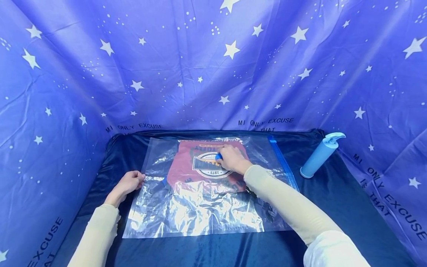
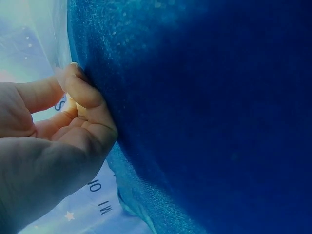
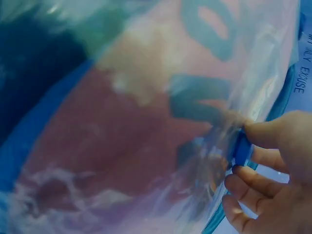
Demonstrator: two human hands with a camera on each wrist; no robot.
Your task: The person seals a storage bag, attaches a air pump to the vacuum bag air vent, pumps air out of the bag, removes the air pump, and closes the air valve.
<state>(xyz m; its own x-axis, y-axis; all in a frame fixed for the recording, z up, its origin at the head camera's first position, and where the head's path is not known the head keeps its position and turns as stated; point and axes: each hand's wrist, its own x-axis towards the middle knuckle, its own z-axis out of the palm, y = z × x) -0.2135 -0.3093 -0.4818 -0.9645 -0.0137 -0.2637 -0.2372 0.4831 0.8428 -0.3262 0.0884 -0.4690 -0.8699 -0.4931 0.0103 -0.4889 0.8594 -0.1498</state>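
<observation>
A clear plastic storage bag (image 1: 156, 218) lies flat, with a dark red folded garment (image 1: 181, 159) inside that bears a round printed badge. My left hand (image 1: 130, 181) is at the bag's left edge; in the left wrist view, thumb and index finger pinch the thin clear film. Over the garment, my right hand (image 1: 231, 159) pinches a small blue cap (image 3: 242, 148) at the bag's surface. Whether the cap is fixed to the bag cannot be told. Part of the badge is hidden behind the right hand.
A light blue hand pump (image 1: 318, 157) stands to the right of the bag. Along the bag's right side runs a blue zip strip (image 1: 283, 159). Dark blue cloth (image 1: 333, 215) covers the table. Purple star-printed curtains (image 1: 186, 66) enclose the back and sides.
</observation>
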